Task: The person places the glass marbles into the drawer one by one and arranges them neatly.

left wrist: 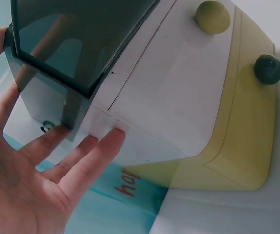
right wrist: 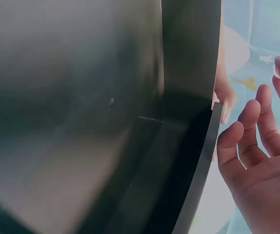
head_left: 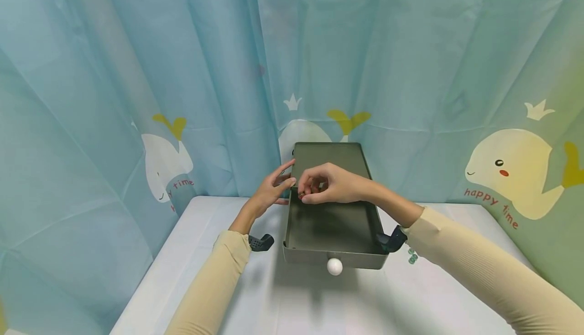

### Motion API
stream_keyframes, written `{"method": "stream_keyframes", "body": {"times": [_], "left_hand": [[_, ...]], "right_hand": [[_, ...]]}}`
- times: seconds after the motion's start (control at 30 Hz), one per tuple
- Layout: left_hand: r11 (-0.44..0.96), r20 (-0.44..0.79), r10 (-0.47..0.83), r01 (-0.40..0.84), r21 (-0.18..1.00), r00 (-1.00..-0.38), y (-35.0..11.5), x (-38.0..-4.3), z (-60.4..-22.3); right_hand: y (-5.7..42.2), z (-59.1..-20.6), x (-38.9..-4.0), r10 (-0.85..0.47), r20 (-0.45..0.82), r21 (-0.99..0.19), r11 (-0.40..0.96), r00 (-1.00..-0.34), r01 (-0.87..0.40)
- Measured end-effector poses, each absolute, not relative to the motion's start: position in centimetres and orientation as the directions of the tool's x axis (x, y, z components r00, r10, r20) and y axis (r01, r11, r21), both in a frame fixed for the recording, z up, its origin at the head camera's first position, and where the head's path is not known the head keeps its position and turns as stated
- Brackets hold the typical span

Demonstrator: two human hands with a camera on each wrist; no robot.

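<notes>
A small drawer cabinet (head_left: 328,160) has its grey top drawer (head_left: 337,228) pulled out, a white knob (head_left: 334,266) on its front. My left hand (head_left: 272,187) lies along the cabinet's left side, fingers spread and mostly straight. In the left wrist view its fingertips (left wrist: 114,138) touch the pale side panel. Above the rear of the drawer, my right hand (head_left: 330,185) pinches a small, dark reddish thing (head_left: 301,195) between thumb and fingers; its kind cannot be made out. The right wrist view shows that hand beside the drawer wall (right wrist: 198,170), other fingers loosely curled.
Several small green glass-like pieces (head_left: 412,257) lie on the white table (head_left: 228,294) right of the drawer, near my right forearm. Lower drawers carry a yellow knob (left wrist: 212,17) and a dark green knob (left wrist: 268,69). A blue curtain (head_left: 219,71) hangs close behind the cabinet.
</notes>
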State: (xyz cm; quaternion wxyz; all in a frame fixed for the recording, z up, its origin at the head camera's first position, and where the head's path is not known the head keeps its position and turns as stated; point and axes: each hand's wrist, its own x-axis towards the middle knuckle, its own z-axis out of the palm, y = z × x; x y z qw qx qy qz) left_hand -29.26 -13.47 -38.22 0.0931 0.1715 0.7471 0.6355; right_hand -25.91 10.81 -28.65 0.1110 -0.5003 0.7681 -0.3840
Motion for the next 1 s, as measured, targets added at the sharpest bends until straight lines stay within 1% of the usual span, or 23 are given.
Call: {"method": "stream_keyframes", "body": {"times": [0.13, 0.33, 0.53, 0.9, 1.0], "left_hand": [[0.134, 0.076, 0.377, 0.135, 0.982, -0.923, -13.5, -29.3, -38.2], [0.127, 0.096, 0.399, 0.159, 0.979, -0.912, -13.6, -29.3, -38.3], [0.137, 0.095, 0.392, 0.161, 0.978, -0.915, -13.6, -29.3, -38.3], [0.143, 0.082, 0.383, 0.147, 0.979, -0.92, -13.5, -29.2, -38.2], [0.143, 0.083, 0.385, 0.148, 0.979, -0.919, -13.5, -29.2, -38.2]], "right_hand": [[10.8, -28.7, -25.8, -0.852, 0.209, -0.708, 0.208, -0.481, -0.675], [10.9, -28.9, -25.7, -0.837, 0.202, -0.712, 0.231, -0.508, -0.663], [11.1, -28.7, -25.6, -0.826, 0.202, -0.72, 0.239, -0.527, -0.651], [11.7, -28.1, -25.0, -0.834, 0.205, -0.71, 0.232, -0.511, -0.664], [12.1, -27.8, -24.9, -0.831, 0.207, -0.701, 0.242, -0.516, -0.671]]}}
